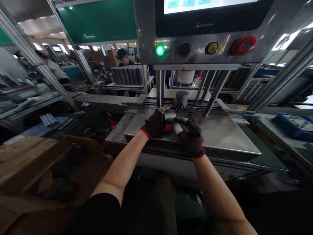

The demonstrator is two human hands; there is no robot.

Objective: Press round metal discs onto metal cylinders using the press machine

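Observation:
Both my hands wear dark knit gloves with red cuffs and rest on a steel work plate [220, 133] under a press machine. My left hand [154, 123] curls around a small grey metal cylinder [169, 115], its taped fingertip on top. My right hand [191, 134] is closed beside it, fingers with white tape pinching near a small red piece [168, 128]; what it grips is too small to name. Just behind the hands stands a round ribbed metal fixture [181, 99] on the machine bed.
Above is a control panel with a lit green button [160, 50], a yellow button [211, 48] and a red stop button [245, 45]. Cardboard boxes [36, 163] sit at the lower left. A blue tray [293, 124] lies at right. Two people work behind.

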